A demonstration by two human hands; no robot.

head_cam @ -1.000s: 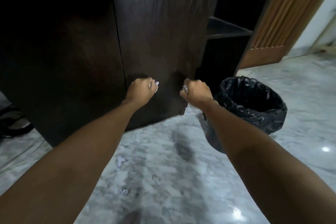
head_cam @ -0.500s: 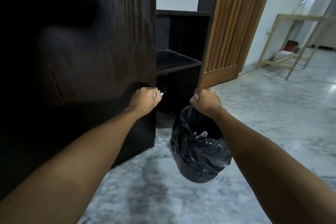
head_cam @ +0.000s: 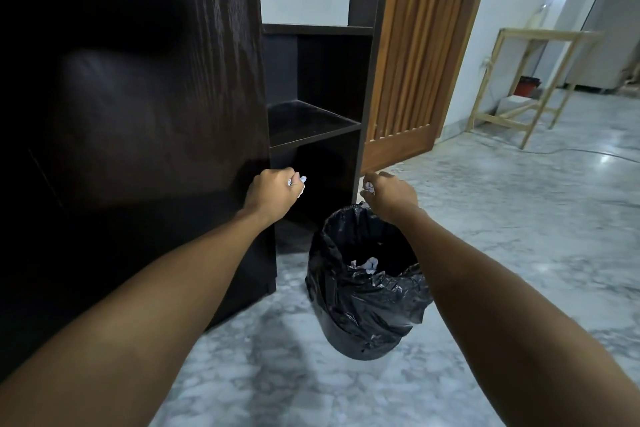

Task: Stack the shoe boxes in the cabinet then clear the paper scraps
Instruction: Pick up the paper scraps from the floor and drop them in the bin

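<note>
step: bin scraps | left hand (head_cam: 272,192) clenched on paper scrap (head_cam: 302,179) | right hand (head_cam: 391,192) grasping scrap (head_cam: 369,188), nearer, over bin (head_cam: 363,308) far rim

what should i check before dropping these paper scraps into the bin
1. Left hand closed on its paper scrap: ok.
2. Right hand closed on its paper scrap: ok.
3. Bin mouth open, black liner folded over the rim: ok.
4. Room in the bin, only a few scraps inside: ok.
5. Right hand above the bin mouth: ok, near its far rim.
6. Left hand above the bin mouth: not ok, it sits left of the rim, in front of the cabinet.
</note>
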